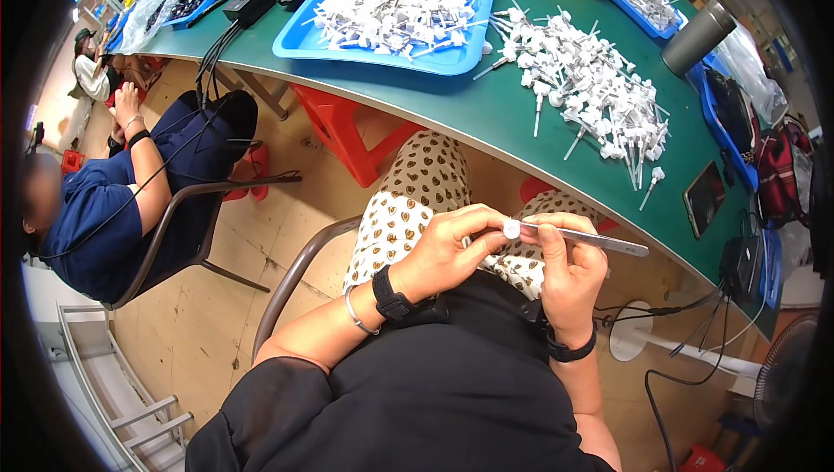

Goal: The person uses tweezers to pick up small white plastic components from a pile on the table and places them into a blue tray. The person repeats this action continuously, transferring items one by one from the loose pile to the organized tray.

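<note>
Just off the near edge of the green tabletop, the left hand is pinching a small white piece; the right hand grips a slim metal tool, its end right at the piece. Upon the tabletop: a loose white heap and a loaded blue tray.

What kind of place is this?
Probably a factory or workshop. A heap of little white parts lies on a green table, a blue tray holds lots more, and the person's right hand holds a flat metal tool.
</note>
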The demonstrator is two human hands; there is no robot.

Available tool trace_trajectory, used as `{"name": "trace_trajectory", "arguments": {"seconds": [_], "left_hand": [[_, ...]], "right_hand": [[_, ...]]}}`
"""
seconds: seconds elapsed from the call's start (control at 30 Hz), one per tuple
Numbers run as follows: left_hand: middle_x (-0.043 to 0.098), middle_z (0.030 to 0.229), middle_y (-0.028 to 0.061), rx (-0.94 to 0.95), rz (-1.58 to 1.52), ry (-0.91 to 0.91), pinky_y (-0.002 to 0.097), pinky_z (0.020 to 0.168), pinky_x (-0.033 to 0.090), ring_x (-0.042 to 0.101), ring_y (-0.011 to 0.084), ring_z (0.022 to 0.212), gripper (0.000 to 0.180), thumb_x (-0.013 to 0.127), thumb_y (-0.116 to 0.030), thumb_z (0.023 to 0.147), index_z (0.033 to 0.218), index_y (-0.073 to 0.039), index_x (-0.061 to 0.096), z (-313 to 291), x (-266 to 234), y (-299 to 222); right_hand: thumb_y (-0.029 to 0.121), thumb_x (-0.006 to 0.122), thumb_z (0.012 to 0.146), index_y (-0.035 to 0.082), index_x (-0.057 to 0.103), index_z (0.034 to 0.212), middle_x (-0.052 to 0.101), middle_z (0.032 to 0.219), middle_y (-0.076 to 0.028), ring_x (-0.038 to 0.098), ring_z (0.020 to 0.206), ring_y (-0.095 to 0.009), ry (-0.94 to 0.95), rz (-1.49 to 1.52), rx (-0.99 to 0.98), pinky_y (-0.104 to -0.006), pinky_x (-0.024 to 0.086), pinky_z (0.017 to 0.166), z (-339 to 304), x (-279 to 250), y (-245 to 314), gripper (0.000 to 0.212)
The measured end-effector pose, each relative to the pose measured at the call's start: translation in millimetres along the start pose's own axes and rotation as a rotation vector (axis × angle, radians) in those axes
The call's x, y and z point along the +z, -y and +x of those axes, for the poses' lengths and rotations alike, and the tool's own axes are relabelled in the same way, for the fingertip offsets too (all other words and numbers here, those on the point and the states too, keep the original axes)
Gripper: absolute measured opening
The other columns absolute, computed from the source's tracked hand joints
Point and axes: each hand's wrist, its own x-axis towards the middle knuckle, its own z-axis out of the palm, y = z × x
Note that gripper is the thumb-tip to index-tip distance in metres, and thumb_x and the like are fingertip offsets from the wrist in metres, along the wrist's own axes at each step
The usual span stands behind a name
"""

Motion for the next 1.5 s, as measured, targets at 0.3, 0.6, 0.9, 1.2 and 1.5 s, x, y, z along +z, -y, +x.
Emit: {"name": "trace_trajectory", "arguments": {"seconds": [0.3, 0.6, 0.9, 1.2, 1.5], "left_hand": [[0.072, 0.097, 0.0108, 0.035, -0.016, -0.02, 0.0296, 0.073, 0.056, 0.071, 0.0197, 0.085, 0.014, 0.068, 0.001, 0.092, 0.106, 0.001, 0.07, -0.8, 1.2, 2.5], [0.072, 0.1, 0.0122, 0.016, 0.006, 0.001, 0.0302, 0.075, 0.057, 0.072, 0.0206, 0.088, 0.016, 0.069, 0.001, 0.092, 0.108, 0.001, 0.07, -2.3, -0.6, 0.7], [0.072, 0.098, 0.011, -0.017, 0.032, 0.02, 0.03, 0.073, 0.056, 0.07, 0.0195, 0.085, 0.016, 0.068, 0.002, 0.092, 0.108, 0.001, 0.07, -2.9, -1.2, 0.4], [0.072, 0.099, 0.0119, 0.02, 0.07, 0.027, 0.03, 0.073, 0.056, 0.071, 0.0206, 0.087, 0.017, 0.069, 0.002, 0.091, 0.108, 0.001, 0.07, -3.3, -0.1, 4.5], [0.072, 0.098, 0.0123, 0.013, 0.055, 0.025, 0.0306, 0.074, 0.057, 0.071, 0.0211, 0.086, 0.017, 0.069, 0.003, 0.091, 0.108, 0.002, 0.07, -2.9, -0.8, 4.4]], "right_hand": [[0.001, 0.062, 0.099, -0.007, 0.065, 0.107, 0.071, 0.101, -0.013, 0.072, 0.09, -0.018, 0.018, -0.003, -0.002, -0.0285, 0.058, 0.081, -0.8, 0.7, 2.1, 0.011], [0.001, 0.067, 0.096, -0.005, 0.067, 0.103, 0.073, 0.099, -0.012, 0.07, 0.086, -0.016, -0.009, -0.098, -0.075, -0.0272, 0.057, 0.076, -2.5, 4.0, -1.6, 0.009], [0.0, 0.067, 0.095, -0.004, 0.068, 0.1, 0.072, 0.096, -0.011, 0.068, 0.081, -0.016, 0.0, -0.109, -0.093, -0.0276, 0.055, 0.072, -2.2, 2.8, -3.7, 0.006], [0.0, 0.068, 0.095, -0.003, 0.068, 0.099, 0.072, 0.092, -0.011, 0.066, 0.078, -0.018, 0.029, -0.206, -0.133, -0.0285, 0.053, 0.069, 0.0, 2.1, -4.9, 0.005], [0.002, 0.068, 0.095, -0.003, 0.068, 0.1, 0.071, 0.093, -0.011, 0.066, 0.078, -0.017, 0.017, -0.174, -0.103, -0.0277, 0.053, 0.069, -1.1, 2.5, -4.8, 0.007]]}}
